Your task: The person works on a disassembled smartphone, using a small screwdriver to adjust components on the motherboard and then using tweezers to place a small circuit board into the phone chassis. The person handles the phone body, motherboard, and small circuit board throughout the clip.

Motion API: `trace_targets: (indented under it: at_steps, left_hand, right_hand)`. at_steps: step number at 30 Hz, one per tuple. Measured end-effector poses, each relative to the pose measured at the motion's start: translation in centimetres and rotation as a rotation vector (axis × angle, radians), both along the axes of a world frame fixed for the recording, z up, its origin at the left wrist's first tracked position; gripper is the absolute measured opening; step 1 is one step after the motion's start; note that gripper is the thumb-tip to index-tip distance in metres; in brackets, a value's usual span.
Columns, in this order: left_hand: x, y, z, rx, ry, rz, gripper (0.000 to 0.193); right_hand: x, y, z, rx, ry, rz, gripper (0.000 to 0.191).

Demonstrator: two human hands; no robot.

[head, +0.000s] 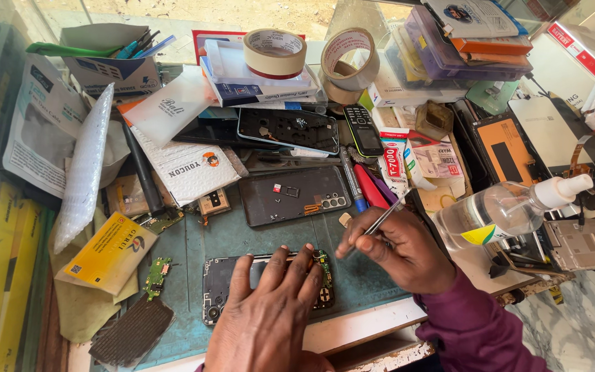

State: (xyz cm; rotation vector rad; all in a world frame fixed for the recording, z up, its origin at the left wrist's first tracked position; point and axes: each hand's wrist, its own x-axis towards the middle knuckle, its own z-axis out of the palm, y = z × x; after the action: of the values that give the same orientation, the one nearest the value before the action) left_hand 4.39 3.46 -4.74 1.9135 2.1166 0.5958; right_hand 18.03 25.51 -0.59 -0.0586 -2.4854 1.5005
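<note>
**Two hands at an opened phone on a crowded repair bench**

The opened phone (270, 286) lies face down on the teal mat (366, 275), nearest the bench's front edge, and everything else is placed from it. The left hand (270, 310) lies flat on top of it, fingers spread and open, covering most of its middle — only the camera end at the left and a strip of green circuit board at the right show. Just right of the phone, the right hand (397, 251) is closed around thin metal tweezers (383, 219), pinched between thumb and fingers, their shaft slanting up and away; whether the tips touch the phone cannot be told.

Left of the phone, a small green circuit board (158, 274) lies on the mat, with a yellow card (108, 253) beyond it and a dark ribbed pad (132, 332) nearer the edge. Right of the phone, past the tweezer hand, a clear spray bottle (511, 210) lies on its side.

Directly behind the phone lies a dark phone back cover (292, 196), and behind that a second opened handset (288, 129) beside a small keypad phone (361, 131). Farthest back — against the window — stand two rolls of tape (275, 52) on stacked boxes.
</note>
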Motion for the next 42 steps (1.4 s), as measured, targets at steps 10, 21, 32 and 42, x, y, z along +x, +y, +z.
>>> trace_targets:
  at_steps: [10, 21, 32, 42]
  left_hand:
    - [1.7, 0.6, 1.3, -0.124, 0.262, 0.03, 0.14]
    - [1.5, -0.4, -2.4, 0.154, 0.105, 0.086, 0.148]
    - [1.4, -0.7, -3.5, -0.033, 0.104, 0.029, 0.142]
    - [1.4, -0.5, -5.0, 0.136, 0.138, 0.059, 0.123]
  right_hand:
    - [2.0, -3.4, -0.4, 0.337, -0.084, -0.212, 0.03]
    - [1.2, -4.1, -0.6, 0.116, -0.004, -0.314, 0.031]
    - [1.1, -3.3, -2.6, -0.147, 0.056, -0.433, 0.035]
    - [0.3, -3.3, -3.2, -0.288, 0.109, -0.36, 0.021]
